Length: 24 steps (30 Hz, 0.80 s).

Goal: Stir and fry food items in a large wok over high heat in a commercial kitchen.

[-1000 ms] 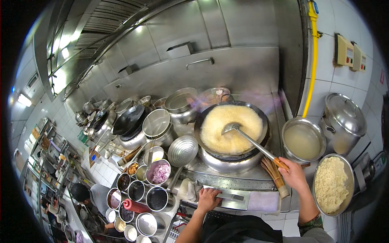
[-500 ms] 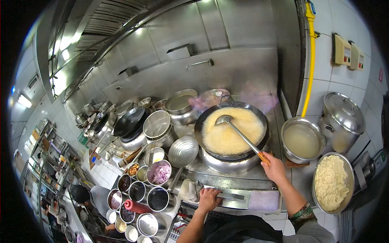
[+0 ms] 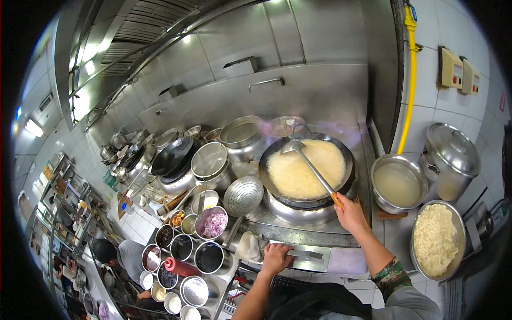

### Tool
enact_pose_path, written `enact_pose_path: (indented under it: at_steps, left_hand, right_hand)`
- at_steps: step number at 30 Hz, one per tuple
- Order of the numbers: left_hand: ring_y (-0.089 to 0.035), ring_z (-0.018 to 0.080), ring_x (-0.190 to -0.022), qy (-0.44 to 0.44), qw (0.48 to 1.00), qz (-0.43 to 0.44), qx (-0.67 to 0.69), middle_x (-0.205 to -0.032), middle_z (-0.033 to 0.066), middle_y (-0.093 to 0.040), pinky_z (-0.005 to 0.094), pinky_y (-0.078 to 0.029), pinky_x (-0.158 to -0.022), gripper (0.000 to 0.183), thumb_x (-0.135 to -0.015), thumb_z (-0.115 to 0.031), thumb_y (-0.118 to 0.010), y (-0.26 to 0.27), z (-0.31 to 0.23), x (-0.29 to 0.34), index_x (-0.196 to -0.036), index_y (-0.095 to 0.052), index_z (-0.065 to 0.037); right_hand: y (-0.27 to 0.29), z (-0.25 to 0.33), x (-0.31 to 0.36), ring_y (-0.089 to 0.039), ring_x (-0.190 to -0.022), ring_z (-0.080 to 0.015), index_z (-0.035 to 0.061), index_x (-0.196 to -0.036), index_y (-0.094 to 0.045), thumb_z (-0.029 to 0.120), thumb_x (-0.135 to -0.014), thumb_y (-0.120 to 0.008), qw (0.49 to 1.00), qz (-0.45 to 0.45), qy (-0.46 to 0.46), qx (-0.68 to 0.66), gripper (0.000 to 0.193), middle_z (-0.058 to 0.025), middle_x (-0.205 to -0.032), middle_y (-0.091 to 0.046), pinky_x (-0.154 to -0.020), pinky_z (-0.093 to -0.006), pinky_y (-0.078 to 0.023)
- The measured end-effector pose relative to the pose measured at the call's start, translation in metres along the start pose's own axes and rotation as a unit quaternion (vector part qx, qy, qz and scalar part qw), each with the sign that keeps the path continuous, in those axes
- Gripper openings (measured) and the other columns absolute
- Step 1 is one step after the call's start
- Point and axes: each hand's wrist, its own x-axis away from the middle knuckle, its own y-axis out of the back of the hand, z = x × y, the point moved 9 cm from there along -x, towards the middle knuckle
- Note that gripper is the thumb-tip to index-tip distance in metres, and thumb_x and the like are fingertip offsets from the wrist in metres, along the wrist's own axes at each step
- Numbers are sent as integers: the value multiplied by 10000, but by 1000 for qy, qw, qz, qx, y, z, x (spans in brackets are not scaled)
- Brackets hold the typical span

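Since the earlier frames, the ladle bowl is shifting from the middle of the wok toward its far-left rim, and the right hand is drawing in closer to the wok's near edge; the left hand is staying in place on the desk front.

Head view. The right hand (image 3: pixel 350 213) is closing in a full fist around the orange-tipped end of the ladle (image 3: pixel 312 168), fingers wrapped tight with no gap showing. The ladle's long metal handle is running diagonally up and left from that fist, and its bowl is resting at the far-left side of the wok (image 3: pixel 306 169), touching the pale yellow rice-like contents. The wok is sitting on a steel burner ring, with faint flame glow showing behind it. The left hand (image 3: pixel 276 258) is lying palm down, fingers loosely curled, on the front edge of the steel desk (image 3: pixel 298 234), just beside a crumpled white cloth (image 3: pixel 249 246) and touching the near end of a flat metal bar. A perforated strainer (image 3: pixel 243 196) is leaning just left of the wok. Right of the wok, a steel pot of cloudy liquid (image 3: pixel 399 184) is standing near a lidded stockpot (image 3: pixel 450 160), and a bowl of pale cooked grains (image 3: pixel 436 240) is sitting nearer the person. Small round seasoning containers (image 3: pixel 184 250) are clustering at lower left, one holding sliced purple onion (image 3: pixel 213 224).
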Motion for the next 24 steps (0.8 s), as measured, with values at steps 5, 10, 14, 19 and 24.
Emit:
enact_pose_path:
  at_steps: [5,10,14,19,24]
  left_hand:
    - [-560,301,-1165,1,1000,8,3,-1063,62,-663,559,-331,-1102,332,-812,-324,-721,-3,-1,-1,-1123,-706,-208]
    - [-554,294,-1175,4,1000,-1,-2,-1073,56,-663,554,-335,-1097,335,-813,-334,-725,0,2,2,-1126,-704,-216]
    - [-551,289,-1180,2,1000,-6,-6,-1084,51,-661,553,-336,-1095,331,-817,-339,-722,-2,2,2,-1125,-704,-218]
    - [-557,290,-1176,-2,1000,-5,-11,-1087,51,-662,550,-340,-1088,329,-820,-351,-716,-1,-1,0,-1120,-705,-216]
    - [-560,293,-1173,-1,1000,-9,-15,-1083,53,-666,551,-336,-1090,327,-823,-353,-711,-3,1,1,-1116,-705,-211]
  right_hand:
    - [13,-11,28,-650,-1008,-435,89,-1373,-572,223,-913,-652,1000,3,-2,0,486,-246,-1094,-690,-876,-510,-510]
    - [42,-18,55,-656,-992,-434,103,-1367,-585,220,-897,-685,998,16,-16,53,495,-224,-1133,-689,-858,-488,-523]
    - [63,-14,74,-653,-992,-431,95,-1370,-583,233,-903,-669,998,34,-23,50,494,-236,-1105,-690,-868,-497,-517]
    - [88,-16,91,-653,-964,-444,94,-1362,-591,231,-901,-671,999,27,-25,26,488,-236,-1079,-695,-867,-496,-517]
    - [131,5,97,-662,-998,-425,65,-1316,-623,204,-899,-667,998,43,-36,35,441,-248,-1069,-698,-882,-473,-523]
